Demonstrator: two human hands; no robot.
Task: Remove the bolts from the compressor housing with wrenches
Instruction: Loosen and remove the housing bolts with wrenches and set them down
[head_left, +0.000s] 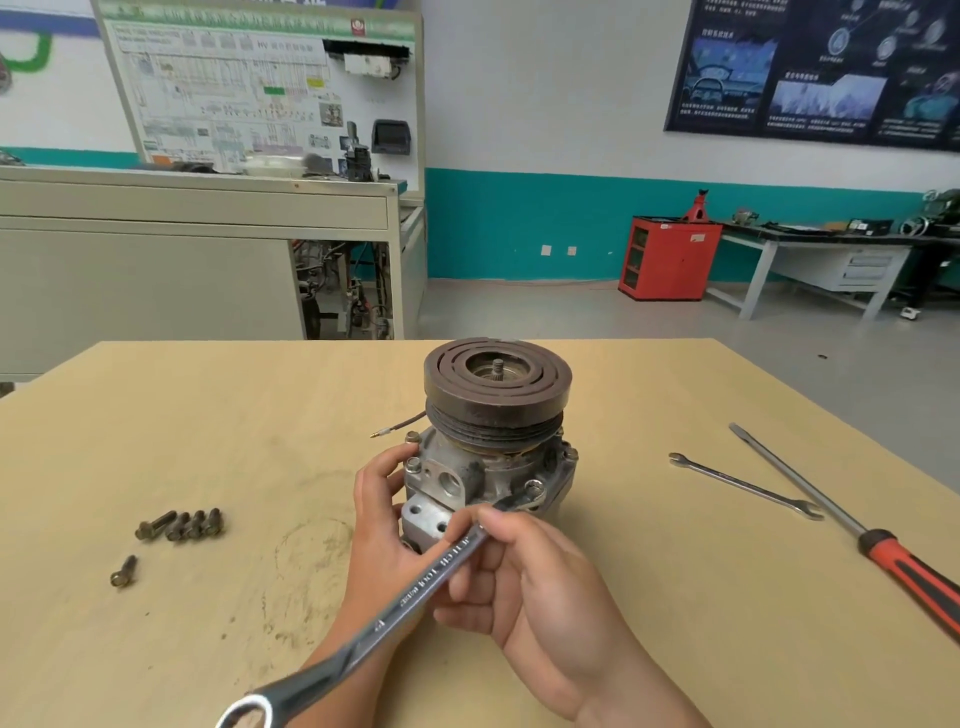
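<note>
The compressor stands upright in the middle of the wooden table, its dark pulley on top. Several bolts sit in the aluminium housing flange, one at the front right. My right hand grips a long combination wrench; its far end sits on that front-right bolt and its ring end points toward me. My left hand holds the left side of the housing, fingers curled round it near a flange bolt.
Several removed bolts lie in a row at the left, with one more nearer me. A slim open-ended wrench and a long red-handled screwdriver lie at the right. A thin wire sticks out left of the compressor.
</note>
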